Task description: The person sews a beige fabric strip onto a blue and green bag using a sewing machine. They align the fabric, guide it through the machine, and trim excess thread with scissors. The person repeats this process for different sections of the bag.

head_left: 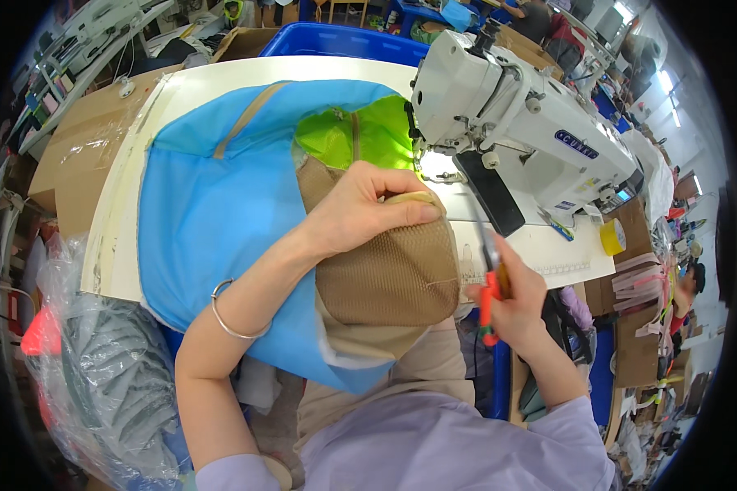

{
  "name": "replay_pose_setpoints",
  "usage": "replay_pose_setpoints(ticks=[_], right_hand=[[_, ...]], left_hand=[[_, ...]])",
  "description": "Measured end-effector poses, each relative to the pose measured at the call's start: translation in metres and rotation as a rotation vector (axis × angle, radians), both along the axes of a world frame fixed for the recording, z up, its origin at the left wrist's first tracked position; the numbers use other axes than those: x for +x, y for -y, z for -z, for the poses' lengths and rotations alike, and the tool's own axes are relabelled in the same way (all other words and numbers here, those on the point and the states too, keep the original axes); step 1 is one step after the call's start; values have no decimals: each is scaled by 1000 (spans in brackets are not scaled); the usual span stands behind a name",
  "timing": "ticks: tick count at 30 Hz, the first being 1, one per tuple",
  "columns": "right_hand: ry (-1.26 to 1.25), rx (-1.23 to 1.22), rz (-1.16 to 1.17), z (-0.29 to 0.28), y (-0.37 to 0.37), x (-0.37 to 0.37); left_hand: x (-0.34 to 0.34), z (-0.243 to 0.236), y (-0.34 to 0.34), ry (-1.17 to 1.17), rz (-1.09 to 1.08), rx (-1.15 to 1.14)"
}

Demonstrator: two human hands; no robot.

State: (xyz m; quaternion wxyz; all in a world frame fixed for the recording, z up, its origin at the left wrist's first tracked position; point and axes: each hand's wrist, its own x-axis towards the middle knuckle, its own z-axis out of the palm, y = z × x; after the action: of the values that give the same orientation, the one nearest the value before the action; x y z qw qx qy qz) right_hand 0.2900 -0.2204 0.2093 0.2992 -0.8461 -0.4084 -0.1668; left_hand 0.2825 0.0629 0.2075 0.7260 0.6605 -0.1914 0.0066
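Observation:
A large light-blue fabric bag piece (221,204) lies across the white sewing table and hangs over its front edge onto my lap. Lime-green lining (381,127) and a tan mesh panel (393,278) show at its right side. My left hand (368,204) pinches the upper edge of the mesh panel, where a pale yellowish strip curves between thumb and fingers. To the right of the cloth, my right hand (517,290) grips scissors with orange-red handles (489,307). Their blades point up and away, just beside the panel's edge, somewhat blurred.
A white sewing machine (499,98) stands at the table's right, its needle area close beyond my left hand. Small snips (558,227) and a yellow tape roll (612,237) lie farther right. Behind is a blue crate (344,41); a clear plastic sack (115,385) stands at left.

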Motion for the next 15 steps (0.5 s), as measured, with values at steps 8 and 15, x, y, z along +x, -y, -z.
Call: replay_pose_setpoints(ticks=[8,15], right_hand=[[-197,44,460,5,106,24],[-197,-113,590,11,168,88]], left_hand=[[10,17,3,52,-223,182],[20,22,0,12,-459,586]])
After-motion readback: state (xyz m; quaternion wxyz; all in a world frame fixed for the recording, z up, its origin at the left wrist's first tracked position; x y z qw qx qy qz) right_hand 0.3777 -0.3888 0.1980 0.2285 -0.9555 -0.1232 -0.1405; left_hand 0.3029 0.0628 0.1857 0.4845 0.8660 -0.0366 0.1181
